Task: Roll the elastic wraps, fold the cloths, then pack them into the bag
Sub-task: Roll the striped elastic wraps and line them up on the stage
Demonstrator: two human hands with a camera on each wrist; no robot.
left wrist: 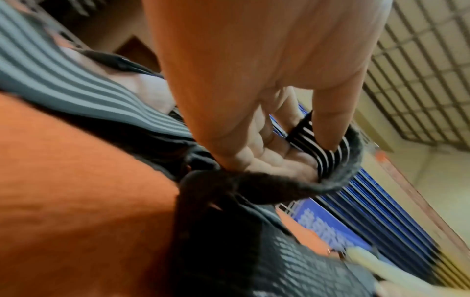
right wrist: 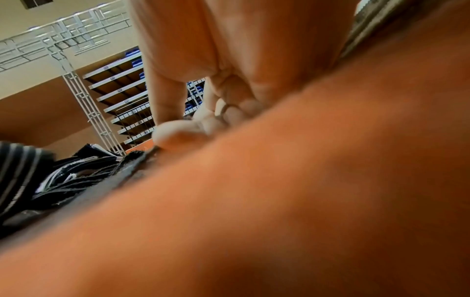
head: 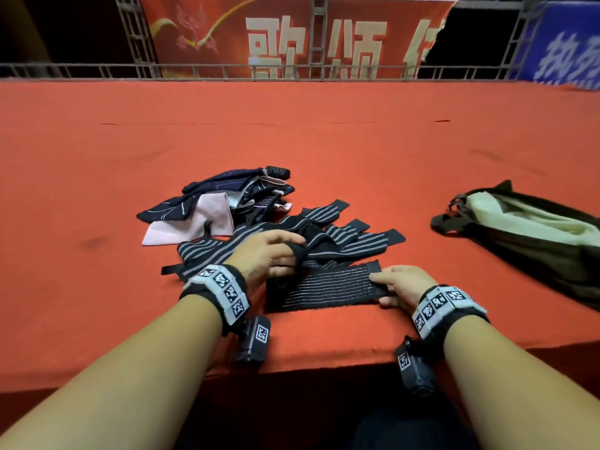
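The elastic wrap (head: 324,284) nearest us lies flat on the red table (head: 97,190), stretched between our two hands near the front edge. Our left fingers (left wrist: 267,158) curl under one end of the wrap and the thumb (left wrist: 323,120) presses down on top, so that end is pinched and lifted slightly off the cloth; the left wrist view shows the striped band (left wrist: 328,158) bent round the fingertips. Our left hand (head: 266,254) is turned palm inward, wrist raised a little above the table, forearm coming in from the lower left. Our right hand (head: 402,287) sits at the other end of the wrap, knuckles up, with its fingertips (head: 376,279) on the edge of the fabric; in the right wrist view the thumb (right wrist: 175,134) and a finger meet at the wrap's edge, pinching it low against the table. The right wrist rests close to the surface, and much of that view is blurred.

Just behind the wrap lie more striped wraps (head: 341,232), overlapping one another and spread out flat. Behind those, to the left, sits a loose heap of cloths (head: 201,206), dark blue and pale pink. The bag (head: 535,235), olive with a pale lining, lies open well apart at the right. Red and blue banners (head: 292,40) hang on a metal frame beyond the table
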